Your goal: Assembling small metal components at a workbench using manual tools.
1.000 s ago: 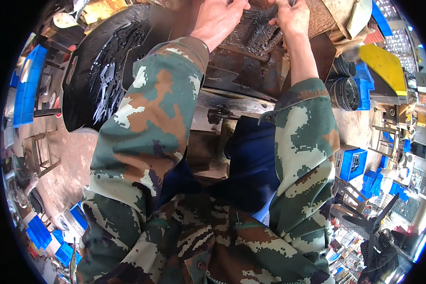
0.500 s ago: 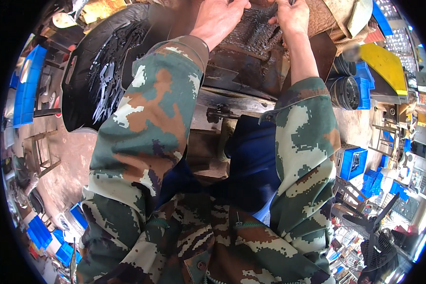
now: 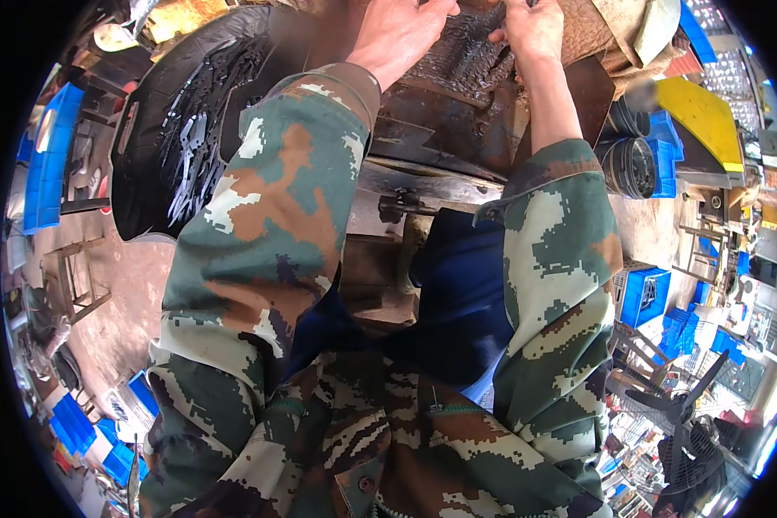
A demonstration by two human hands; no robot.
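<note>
At the upper edge, my left hand (image 3: 403, 33) and my right hand (image 3: 533, 30) face each other above a dark, wet, grimy work surface (image 3: 440, 116). The fingertips of both are pinched together and partly cut off by the picture's edge. Something small and dark shows at the fingers, too little of it to name. To the left of my left arm lies a large black tub (image 3: 138, 186) with a heap of thin, dark metal pieces (image 3: 194, 147), several of them shiny and blade-like. Beside my right hand, a rough brown cloth (image 3: 585, 34) covers part of the bench.
Black round buckets (image 3: 633, 168) and a blue crate (image 3: 665, 177) stand right of the bench, by a yellow panel (image 3: 695, 121). Further off are another blue crate (image 3: 643, 298) and a fan (image 3: 682, 414) on the right. A wooden stool (image 3: 79, 281) and blue bin (image 3: 52, 160) stand left.
Both hands stay in nearly the same place, with only very slight shifts of the fingers and sleeves. The metal pieces in the tub look the same.
</note>
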